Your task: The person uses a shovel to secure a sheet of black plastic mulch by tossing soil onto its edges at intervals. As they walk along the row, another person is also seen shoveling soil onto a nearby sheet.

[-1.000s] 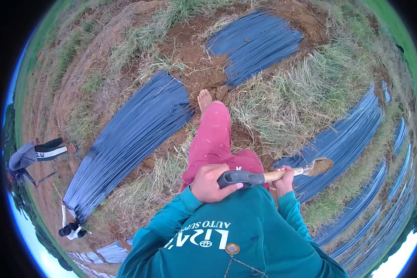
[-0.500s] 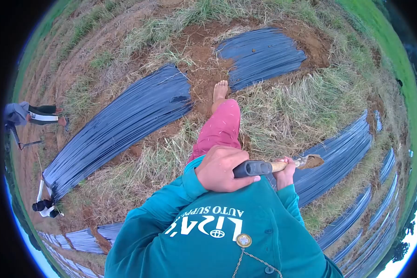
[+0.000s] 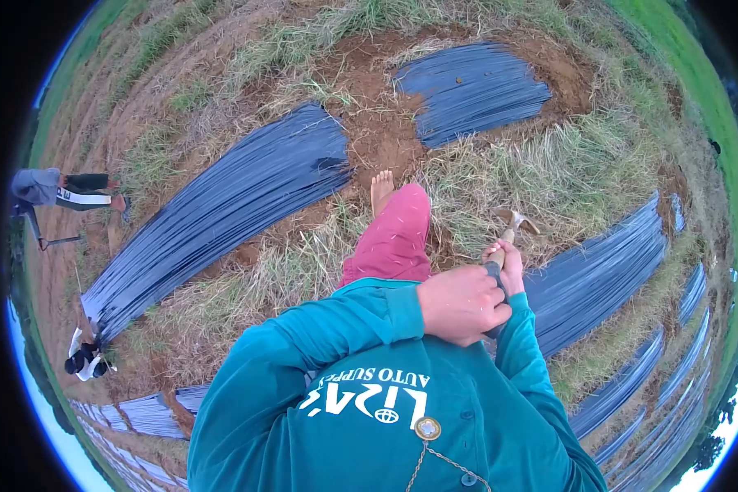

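My left hand (image 3: 466,305) is wrapped round the dark grip end of a hoe (image 3: 507,236), close to my chest. Further along its wooden handle, my right hand (image 3: 507,267) is closed too. The metal head points away from me over dry grass and looks soil-stained; its exact shape is small and hard to make out. Below it to the right lies a strip of black plastic sheeting (image 3: 603,275). One bare foot (image 3: 381,190) of mine stands on brown soil between two other sheeted beds; the other foot is hidden.
A long sheeted bed (image 3: 221,205) runs to the left, and a shorter sheeted bed (image 3: 476,92) lies ahead. At far left a person (image 3: 66,193) stands with a tool; another person (image 3: 86,361) bends by the bed's end. More plastic strips (image 3: 619,385) stretch off right.
The hoe has swung from pointing right to pointing forward. My left hand has moved right across my chest, nearer my right hand, which has risen slightly.
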Motion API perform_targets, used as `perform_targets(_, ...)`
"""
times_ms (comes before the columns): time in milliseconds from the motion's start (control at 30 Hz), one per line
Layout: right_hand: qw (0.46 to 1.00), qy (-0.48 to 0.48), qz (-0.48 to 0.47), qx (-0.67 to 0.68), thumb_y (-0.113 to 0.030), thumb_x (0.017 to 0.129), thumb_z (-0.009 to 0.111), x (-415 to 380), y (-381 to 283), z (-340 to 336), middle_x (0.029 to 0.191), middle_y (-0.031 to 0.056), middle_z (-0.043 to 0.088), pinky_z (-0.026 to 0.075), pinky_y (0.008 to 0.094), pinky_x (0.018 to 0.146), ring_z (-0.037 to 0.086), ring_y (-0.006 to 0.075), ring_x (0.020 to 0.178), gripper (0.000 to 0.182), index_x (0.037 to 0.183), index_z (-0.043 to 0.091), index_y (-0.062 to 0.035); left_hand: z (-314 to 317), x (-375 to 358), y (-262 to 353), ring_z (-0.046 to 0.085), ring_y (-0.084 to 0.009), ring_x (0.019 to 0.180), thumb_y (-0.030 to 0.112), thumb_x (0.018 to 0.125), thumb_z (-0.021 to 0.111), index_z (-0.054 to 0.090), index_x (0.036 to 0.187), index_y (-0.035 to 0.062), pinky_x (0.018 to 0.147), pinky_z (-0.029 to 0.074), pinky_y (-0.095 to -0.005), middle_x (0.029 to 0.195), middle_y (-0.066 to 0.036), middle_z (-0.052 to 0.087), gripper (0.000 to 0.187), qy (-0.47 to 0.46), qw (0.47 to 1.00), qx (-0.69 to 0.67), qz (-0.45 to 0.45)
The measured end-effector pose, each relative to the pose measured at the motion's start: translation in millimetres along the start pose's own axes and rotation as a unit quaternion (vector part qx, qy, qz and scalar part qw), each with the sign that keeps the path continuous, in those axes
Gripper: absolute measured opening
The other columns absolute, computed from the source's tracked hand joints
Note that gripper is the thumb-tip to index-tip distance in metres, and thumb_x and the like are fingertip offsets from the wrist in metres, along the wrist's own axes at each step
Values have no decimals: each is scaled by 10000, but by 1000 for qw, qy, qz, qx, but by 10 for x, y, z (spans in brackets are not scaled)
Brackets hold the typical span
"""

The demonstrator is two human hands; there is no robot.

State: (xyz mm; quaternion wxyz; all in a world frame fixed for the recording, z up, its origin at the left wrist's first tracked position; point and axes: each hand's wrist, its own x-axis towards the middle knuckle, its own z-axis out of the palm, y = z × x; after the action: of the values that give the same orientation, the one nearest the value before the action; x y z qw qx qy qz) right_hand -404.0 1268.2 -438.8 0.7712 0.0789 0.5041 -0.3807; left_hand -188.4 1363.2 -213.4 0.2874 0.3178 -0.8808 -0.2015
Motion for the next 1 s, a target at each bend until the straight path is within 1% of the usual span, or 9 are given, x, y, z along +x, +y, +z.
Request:
perform_targets(100, 992, -12, 128, 10, -70, 930, 550, -20, 229, 41, 758, 71, 542, 511, 340, 623, 514, 156, 631, 107, 941, 448, -42, 397, -21, -169, 633, -228, 706, 223, 667, 691, 582, 781, 79, 659, 471, -377, 694, -52, 598, 213, -82, 996, 22, 2)
perform_targets(200, 975, 8, 187, -121, -89, 952, 529, 69, 539, 161, 783, 75, 538, 500, 296, 633, 540, 165, 691, 100, 921, 461, -21, 618, -181, -386, 638, -230, 704, 197, 715, 642, 593, 784, 70, 653, 464, -371, 708, -67, 617, 153, -109, 994, 1, -25)
perform_targets(267, 967, 31, 189, -168, -100, 961, 525, 306, 548, 261, 730, 58, 528, 492, 300, 599, 511, 137, 624, 124, 883, 463, -26, 522, -247, -525, 640, -231, 703, 193, 731, 626, 593, 779, 64, 649, 459, -368, 717, -78, 628, 143, -119, 990, -43, -67)
perform_targets(367, 945, 34, 181, -270, -70, 947, 537, 606, 395, 556, 649, 20, 493, 454, 270, 533, 465, 113, 539, 142, 831, 462, -36, 273, -34, -972, 635, -225, 683, 186, 733, 622, 593, 779, 54, 632, 451, -359, 702, -77, 617, 143, -115, 991, -53, -52)
perform_targets(500, 939, 51, 276, -197, -62, 906, 542, 1047, 137, 732, 655, 22, 497, 447, 284, 545, 485, 128, 564, 120, 807, 481, -32, 16, 149, -1459, 635, -213, 655, 184, 727, 625, 595, 760, 50, 589, 451, -356, 693, -76, 625, 142, -75, 994, -63, -56)
perform_targets(600, 935, 92, 291, -181, -56, 906, 535, 1167, 113, 979, 659, 21, 501, 446, 274, 543, 484, 126, 565, 118, 807, 479, -25, -1, 157, -1720, 642, -208, 658, 180, 728, 626, 595, 753, 50, 585, 455, -353, 682, -70, 631, 136, -73, 992, -79, -57)
perform_targets(633, 937, 96, 260, -212, -54, 910, 528, 1187, 136, 1001, 664, 21, 505, 449, 266, 544, 483, 124, 560, 117, 808, 482, -21, -6, 150, -1708, 643, -207, 658, 179, 728, 625, 596, 754, 50, 585, 456, -353, 678, -68, 630, 135, -76, 992, -82, -64)
perform_targets(833, 928, 102, 272, -232, -79, 916, 527, 1235, 226, 1115, 638, 19, 498, 460, 282, 531, 475, 122, 533, 120, 815, 488, -27, -149, 36, -1929, 647, -213, 659, 180, 736, 619, 594, 761, 47, 586, 460, -357, 677, -74, 636, 137, -73, 988, -104, -83)
perform_targets(1000, 921, 127, 263, -257, -74, 921, 523, 1158, 345, 1406, 638, 7, 494, 446, 243, 514, 471, 98, 530, 179, 751, 470, -59, -222, -71, -2004, 647, -215, 665, 174, 724, 631, 589, 764, 43, 598, 463, -357, 677, -76, 632, 143, -73, 985, -112, -111)
